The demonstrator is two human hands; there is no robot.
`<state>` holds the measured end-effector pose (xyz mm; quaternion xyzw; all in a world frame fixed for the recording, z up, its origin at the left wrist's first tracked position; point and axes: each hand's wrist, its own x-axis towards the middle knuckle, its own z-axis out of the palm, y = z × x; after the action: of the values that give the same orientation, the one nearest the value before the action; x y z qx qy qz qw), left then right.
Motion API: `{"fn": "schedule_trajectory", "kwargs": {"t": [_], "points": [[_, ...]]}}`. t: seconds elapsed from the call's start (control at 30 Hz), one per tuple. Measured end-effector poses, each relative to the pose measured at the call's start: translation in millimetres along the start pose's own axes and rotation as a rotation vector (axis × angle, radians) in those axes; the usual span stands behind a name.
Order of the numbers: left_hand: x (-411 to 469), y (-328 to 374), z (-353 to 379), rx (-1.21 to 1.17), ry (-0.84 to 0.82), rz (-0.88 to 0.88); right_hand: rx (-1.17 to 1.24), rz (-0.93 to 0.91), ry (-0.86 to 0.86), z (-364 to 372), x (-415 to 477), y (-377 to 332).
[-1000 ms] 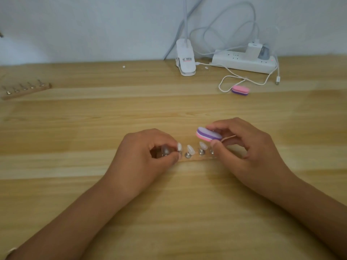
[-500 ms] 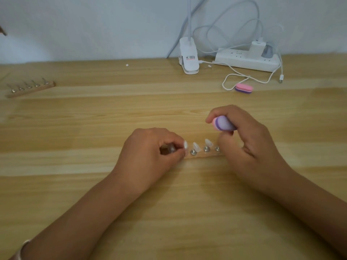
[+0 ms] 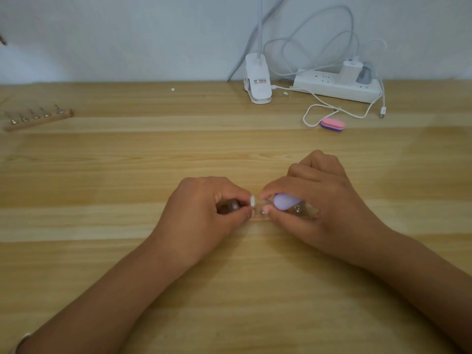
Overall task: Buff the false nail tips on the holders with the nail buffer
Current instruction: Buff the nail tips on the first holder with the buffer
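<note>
Change: right hand (image 3: pixel 319 200) has come down from 12 o'clock, bringing the lilac oval foam nail buffer (image 3: pixel 286 201) beside the white false nail tip (image 3: pixel 252 201).
Look: smooth pale-purple face, rounded end.
Axis: 9-to-3 o'clock, rounded end toward 9.
Right grip: fingers curled round buffer.
Left grip: left hand (image 3: pixel 204 210) pinches the tip's metal holder (image 3: pixel 233 206).
Place: centre of the pale wooden table (image 3: pixel 102 200), 3 o'clock of tip.

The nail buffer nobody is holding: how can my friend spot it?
Look at the far right of the wooden table, at the white power strip. Just in front, beside a white cable loop, lies the buffer. It is pink over purple; its neighbours are all white.
</note>
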<state>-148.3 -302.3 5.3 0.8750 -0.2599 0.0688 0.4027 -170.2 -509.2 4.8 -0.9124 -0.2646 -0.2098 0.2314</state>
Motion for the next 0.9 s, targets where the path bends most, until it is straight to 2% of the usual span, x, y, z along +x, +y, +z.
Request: {"fn": "schedule_trajectory", "kwargs": {"t": [0.13, 0.37, 0.53, 0.6, 0.73, 0.9], "points": [[0, 2, 0, -0.003, 0.008, -0.009, -0.037, -0.023, -0.021, -2, 0, 4], [-2, 5, 0, 0.044, 0.024, 0.032, -0.121, -0.031, 0.041, 3, 1, 4], [-5, 9, 1, 0.409, 0.095, 0.28, -0.105, -0.052, 0.056, 5, 0, 5], [-6, 9, 2, 0.475, 0.112, 0.382, -0.114, -0.059, 0.056, 5, 0, 6], [-8, 11, -1, 0.344, 0.237, 0.332, -0.055, -0.05, 0.119, 1, -2, 5], [-14, 22, -7, 0.037, 0.358, 0.25, 0.155, 0.102, 0.247, -11, -9, -2]]}}
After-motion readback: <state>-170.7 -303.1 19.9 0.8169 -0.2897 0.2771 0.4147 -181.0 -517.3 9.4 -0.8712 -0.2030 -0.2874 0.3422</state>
